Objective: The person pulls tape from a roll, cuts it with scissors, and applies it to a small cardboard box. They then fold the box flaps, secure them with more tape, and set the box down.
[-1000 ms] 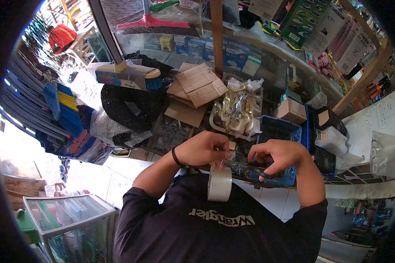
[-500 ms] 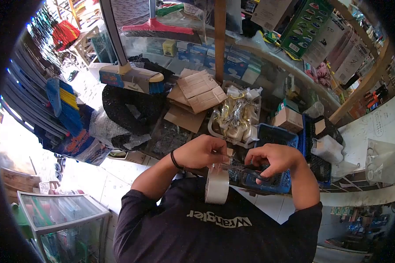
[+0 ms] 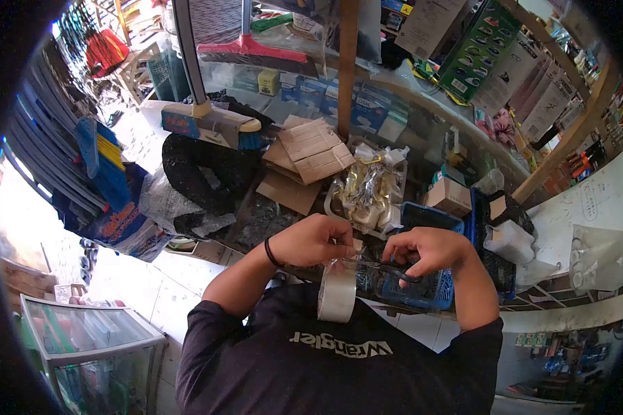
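Observation:
My left hand, with a black band at the wrist, pinches the clear tape near its thumb and fingertips. From there the wide tape roll hangs in front of my dark shirt. My right hand has its fingers in the dark handles of a pair of scissors. The scissors' blades point left toward the tape just below my left fingertips; whether they touch it is hard to tell.
Beyond my hands are a tray of gold-coloured packaged items, folded cardboard and a blue basket. Brushes stand at the left, near a glass case. A wooden post rises behind the cardboard.
The view has shifted slightly. Both hands keep nearly the same pose, with the tape roll still hanging and the scissors still beside the tape.

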Motion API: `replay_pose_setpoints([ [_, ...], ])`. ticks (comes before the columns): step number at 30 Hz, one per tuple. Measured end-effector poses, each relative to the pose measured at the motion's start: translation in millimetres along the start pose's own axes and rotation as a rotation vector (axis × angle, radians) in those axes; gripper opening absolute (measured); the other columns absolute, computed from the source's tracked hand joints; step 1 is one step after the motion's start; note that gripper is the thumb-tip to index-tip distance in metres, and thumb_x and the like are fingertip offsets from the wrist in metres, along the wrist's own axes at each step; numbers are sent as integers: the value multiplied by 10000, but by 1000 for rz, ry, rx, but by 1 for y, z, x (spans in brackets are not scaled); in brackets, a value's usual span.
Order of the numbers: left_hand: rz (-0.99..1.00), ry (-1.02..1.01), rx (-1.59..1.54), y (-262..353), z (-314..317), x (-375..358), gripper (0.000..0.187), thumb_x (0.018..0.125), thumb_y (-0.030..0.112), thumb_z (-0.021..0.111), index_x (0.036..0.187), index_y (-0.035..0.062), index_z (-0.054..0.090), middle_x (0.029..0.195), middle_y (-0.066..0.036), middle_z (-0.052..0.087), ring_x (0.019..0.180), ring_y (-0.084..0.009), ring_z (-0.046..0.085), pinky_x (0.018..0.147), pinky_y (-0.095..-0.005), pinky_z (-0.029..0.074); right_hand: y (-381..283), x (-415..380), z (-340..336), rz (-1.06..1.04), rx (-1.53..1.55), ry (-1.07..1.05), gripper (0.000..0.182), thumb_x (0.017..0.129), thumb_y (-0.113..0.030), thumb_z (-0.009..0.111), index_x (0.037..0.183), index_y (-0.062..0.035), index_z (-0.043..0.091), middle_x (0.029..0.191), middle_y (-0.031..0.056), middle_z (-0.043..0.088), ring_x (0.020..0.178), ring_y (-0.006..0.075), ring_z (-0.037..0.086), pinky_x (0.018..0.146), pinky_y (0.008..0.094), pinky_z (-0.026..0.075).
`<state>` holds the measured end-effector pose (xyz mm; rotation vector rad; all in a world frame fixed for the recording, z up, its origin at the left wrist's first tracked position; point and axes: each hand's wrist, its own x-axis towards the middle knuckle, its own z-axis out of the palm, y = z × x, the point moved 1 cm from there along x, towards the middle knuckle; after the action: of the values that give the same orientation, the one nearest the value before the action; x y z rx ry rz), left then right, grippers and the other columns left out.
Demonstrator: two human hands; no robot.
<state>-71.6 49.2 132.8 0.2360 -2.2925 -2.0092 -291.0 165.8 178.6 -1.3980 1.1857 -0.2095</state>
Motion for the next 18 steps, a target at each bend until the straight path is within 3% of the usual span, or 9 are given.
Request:
replay_pose_setpoints([
  [18,-61,39,12,8,3,-12,103,862,107,571,853,7,552,767,-46,638,700,-99,616,599,-232,477,-13,-1,5,-2,-10,-6,354,669,7,613,1011,48,531,718,64,587,670,105,542,618,253,430],
])
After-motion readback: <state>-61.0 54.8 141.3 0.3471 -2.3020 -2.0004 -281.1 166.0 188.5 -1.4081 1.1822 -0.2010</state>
